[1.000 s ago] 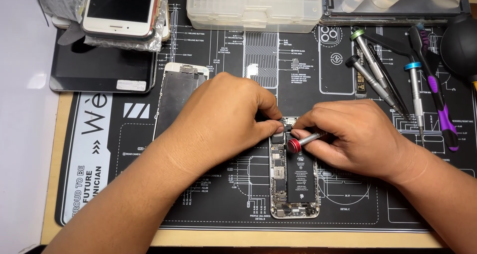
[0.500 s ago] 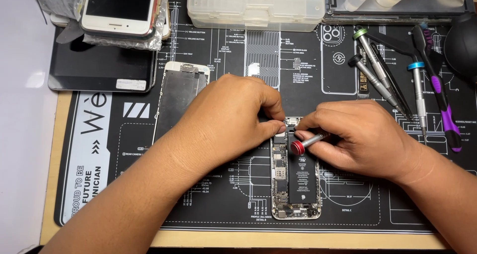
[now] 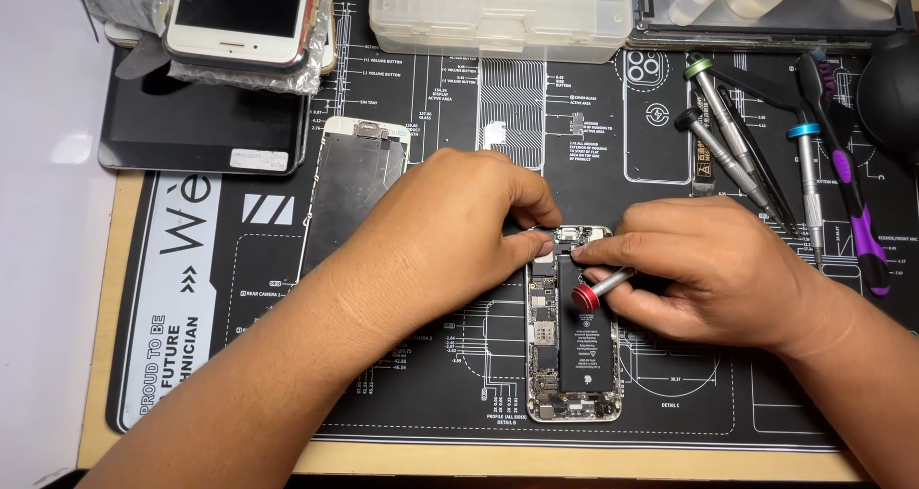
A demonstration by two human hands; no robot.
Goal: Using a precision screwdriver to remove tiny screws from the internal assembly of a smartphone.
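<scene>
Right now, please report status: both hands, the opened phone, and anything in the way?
Left hand steadies opened phone at its top edge. Right hand grips red-capped screwdriver over the phone's upper part. Detached screen panel lies left, clear.

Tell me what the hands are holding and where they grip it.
The right hand holds a red-capped screwdriver by its shaft. The left hand steadies the opened phone at its top edge.

my screwdriver (image 3: 595, 289): silver, red cap
opened phone (image 3: 572, 355): black battery
mat (image 3: 287, 355): black, white line drawings
brush (image 3: 855, 211), right: purple and black
</scene>
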